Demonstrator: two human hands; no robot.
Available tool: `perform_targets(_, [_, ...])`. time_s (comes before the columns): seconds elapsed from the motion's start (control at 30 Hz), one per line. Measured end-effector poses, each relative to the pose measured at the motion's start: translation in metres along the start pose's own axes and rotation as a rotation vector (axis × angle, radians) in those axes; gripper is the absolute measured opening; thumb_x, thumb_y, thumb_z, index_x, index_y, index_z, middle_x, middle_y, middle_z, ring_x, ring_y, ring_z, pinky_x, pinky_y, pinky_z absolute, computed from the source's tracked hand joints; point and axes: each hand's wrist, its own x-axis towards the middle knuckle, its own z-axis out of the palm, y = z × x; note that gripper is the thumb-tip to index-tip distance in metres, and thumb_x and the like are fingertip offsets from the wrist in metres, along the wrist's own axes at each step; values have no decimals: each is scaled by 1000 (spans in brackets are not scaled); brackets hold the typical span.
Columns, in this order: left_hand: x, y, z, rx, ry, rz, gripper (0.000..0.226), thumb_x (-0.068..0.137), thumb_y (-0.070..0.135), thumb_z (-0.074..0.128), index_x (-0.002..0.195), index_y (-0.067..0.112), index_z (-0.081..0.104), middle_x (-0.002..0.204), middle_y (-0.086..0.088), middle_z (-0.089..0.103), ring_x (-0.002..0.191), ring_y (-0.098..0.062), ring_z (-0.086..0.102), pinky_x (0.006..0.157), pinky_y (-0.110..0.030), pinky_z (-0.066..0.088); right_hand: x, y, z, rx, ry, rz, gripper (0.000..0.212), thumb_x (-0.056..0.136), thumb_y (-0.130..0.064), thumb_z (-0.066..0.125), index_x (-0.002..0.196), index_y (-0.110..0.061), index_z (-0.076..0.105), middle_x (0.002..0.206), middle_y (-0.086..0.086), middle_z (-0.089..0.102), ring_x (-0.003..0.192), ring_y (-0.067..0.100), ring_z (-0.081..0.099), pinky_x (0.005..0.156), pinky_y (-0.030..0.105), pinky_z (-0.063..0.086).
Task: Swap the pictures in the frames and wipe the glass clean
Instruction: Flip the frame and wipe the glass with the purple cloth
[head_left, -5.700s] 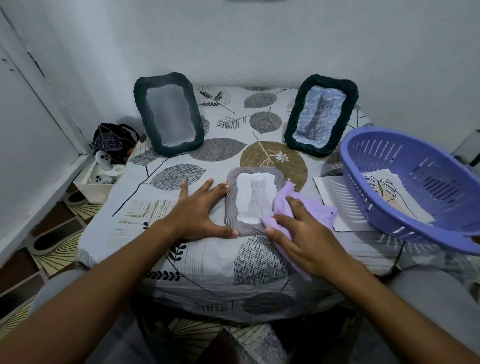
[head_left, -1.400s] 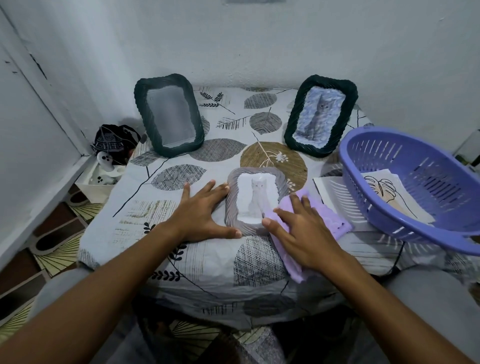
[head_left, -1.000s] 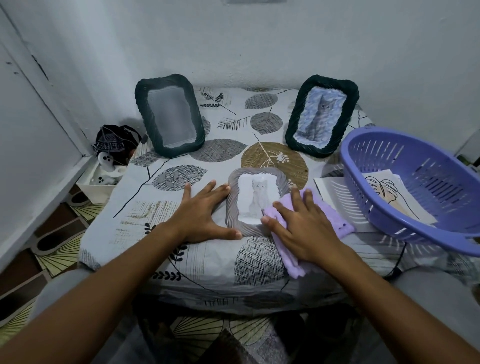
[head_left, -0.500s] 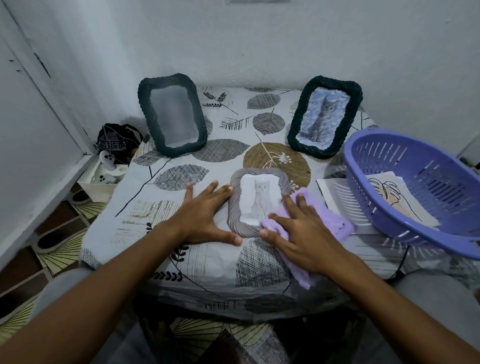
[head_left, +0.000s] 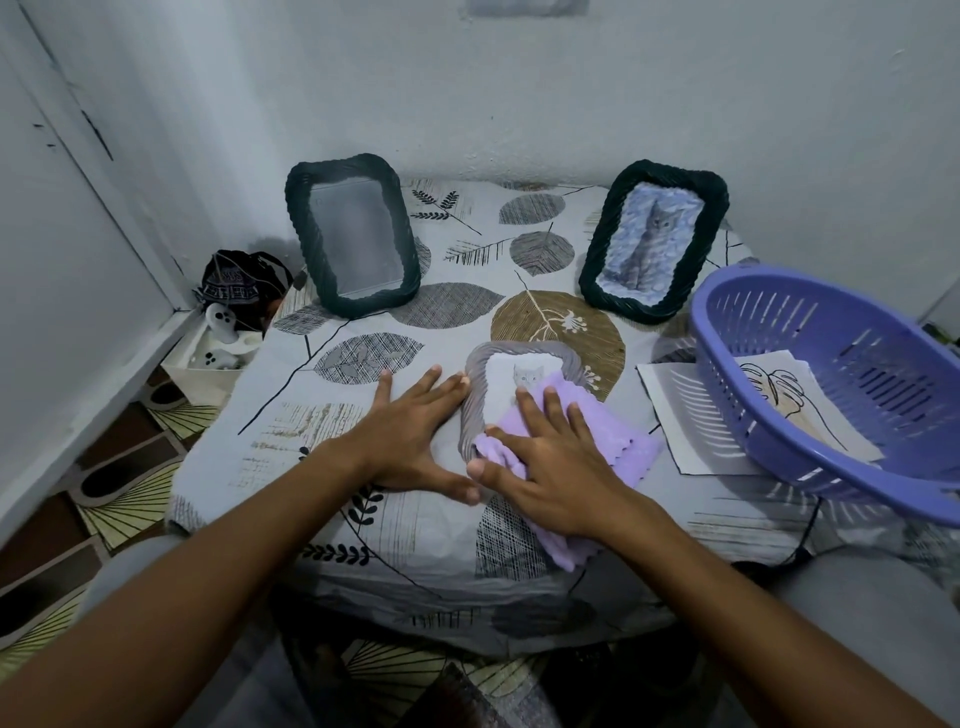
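The grey frame (head_left: 519, 395) is lying flat on the patterned tablecloth (head_left: 363, 519), near the person's edge of the table, with its long axis running away from the person. The right hand (head_left: 550, 462) is pressing a purple cloth (head_left: 597, 452) onto the lower part of the glass with straight, spread fingers, so the cat picture's uncovered upper part is lying just beyond the fingertips (head_left: 524, 400). The left hand (head_left: 415, 431) is lying flat beside the frame's left edge, fingers straight, bracing it. Judging from this, the next wipe is calling for a push forward along the long axis, and the right hand is the nearer one.
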Motion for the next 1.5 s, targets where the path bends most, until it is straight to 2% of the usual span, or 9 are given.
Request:
perform_targets(0.2, [-1, 0, 1, -13, 8, 0, 141, 43, 103, 30, 154, 22, -4, 161, 8, -6, 146, -9, -17, 113, -61, -13, -9, 9, -7, 162, 72, -82, 56, 90, -59, 49, 136, -26, 50, 162, 3, 5, 149, 20, -4, 118, 39, -3])
perform_targets(0.47, [-1, -1, 1, -16, 6, -1, 142, 42, 103, 30, 154, 22, -4, 161, 9, -7, 146, -9, -17, 113, -61, -13, 1, 5, -4, -57, 11, -31, 78, 83, -77, 23, 147, -36, 34, 161, 4, -11, 147, 27, -16, 119, 42, -2])
perform_targets(0.63, [-2, -1, 0, -21, 7, -5, 143, 41, 103, 31, 154, 23, -3, 161, 9, -5, 146, -9, -17, 113, -61, -14, 1, 4, -12, 48, 0, -72, 78, 78, -77, 22, 138, -35, 49, 162, 4, 0, 149, 24, -8, 120, 44, 4])
perform_targets(0.73, [-2, -1, 1, -16, 5, 1, 144, 39, 103, 30, 154, 22, -4, 161, 8, -5, 146, -10, -17, 112, -61, -13, -2, 9, -12, -7, -24, -51, 75, 79, -77, 22, 143, -42, 40, 162, 2, -1, 149, 23, -8, 118, 40, 4])
perform_targets(0.87, [0, -1, 1, -14, 0, -1, 144, 39, 103, 32, 154, 23, -5, 161, 8, -5, 146, -10, -17, 112, -62, -13, -6, 11, -6, -75, -24, -77, 82, 79, -83, 23, 146, -38, 34, 162, 5, 1, 149, 23, -6, 118, 36, -2])
perform_targets(0.97, [-1, -1, 1, -15, 2, -1, 143, 41, 102, 36, 153, 24, -6, 161, 9, -6, 146, -9, -18, 112, -61, -15, -8, 12, -7, -102, -21, -72, 88, 74, -82, 12, 148, -37, 32, 162, 4, 3, 149, 21, -6, 119, 37, -2])
perform_targets(1.1, [-1, -1, 2, -18, 9, 1, 141, 43, 101, 38, 154, 24, -5, 161, 9, -5, 146, -9, -17, 112, -61, -15, -2, 10, -5, -163, -12, 40, 93, 70, -81, -3, 152, -39, 11, 161, 9, -9, 147, 27, -16, 120, 43, -6])
perform_targets(1.3, [-2, -2, 1, -47, 19, 16, 136, 46, 99, 41, 153, 29, -4, 162, 8, -2, 146, -10, -15, 112, -62, -14, 52, 12, -11, -149, 28, 159, 84, 79, -80, 6, 152, -39, 10, 160, 16, -9, 146, 34, -17, 116, 51, -11])
perform_targets(1.5, [-2, -1, 0, -65, 19, 17, 132, 47, 98, 42, 153, 32, -4, 161, 10, -3, 147, -11, -15, 113, -62, -13, 64, 3, -8, -133, 46, 128, 84, 83, -78, 9, 153, -32, 17, 161, 15, -1, 147, 36, -10, 117, 52, -8])
